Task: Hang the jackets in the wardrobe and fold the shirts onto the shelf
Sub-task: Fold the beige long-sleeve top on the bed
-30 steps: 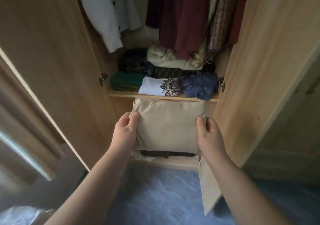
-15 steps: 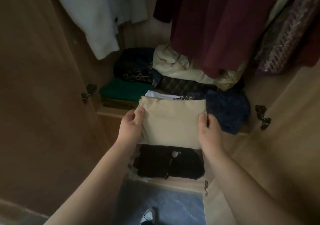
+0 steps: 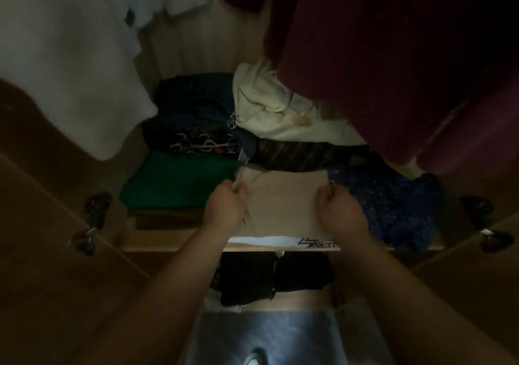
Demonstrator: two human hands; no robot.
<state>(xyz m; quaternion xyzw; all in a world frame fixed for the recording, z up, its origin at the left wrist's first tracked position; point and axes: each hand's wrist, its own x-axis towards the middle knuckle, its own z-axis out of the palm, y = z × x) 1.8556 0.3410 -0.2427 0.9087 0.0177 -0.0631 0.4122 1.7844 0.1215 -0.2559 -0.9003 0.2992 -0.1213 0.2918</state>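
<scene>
The beige shirt [image 3: 283, 204], one flat, smooth rectangle of soft cloth, lies on the wardrobe shelf [image 3: 163, 241], stacked on a single white shirt [image 3: 264, 240] whose black printed edge peeks out at the front. Both hands are closed on it: the left hand [image 3: 224, 206] pinches the far left corner and the right hand [image 3: 341, 210] pinches the far right corner, fingers curled into the fabric.

Touching its left side sits one folded green garment [image 3: 179, 182], thick and square. On its right is a crumpled blue speckled piece [image 3: 393, 207]. Behind lie a dark striped fold [image 3: 295, 155], a dark patterned heap [image 3: 196, 131] and a rumpled cream bundle [image 3: 266, 103].

Above hang a white jacket [image 3: 70, 55] and heavy maroon garments [image 3: 365, 55]. One level down, two black folded bundles [image 3: 269, 277] rest side by side.
</scene>
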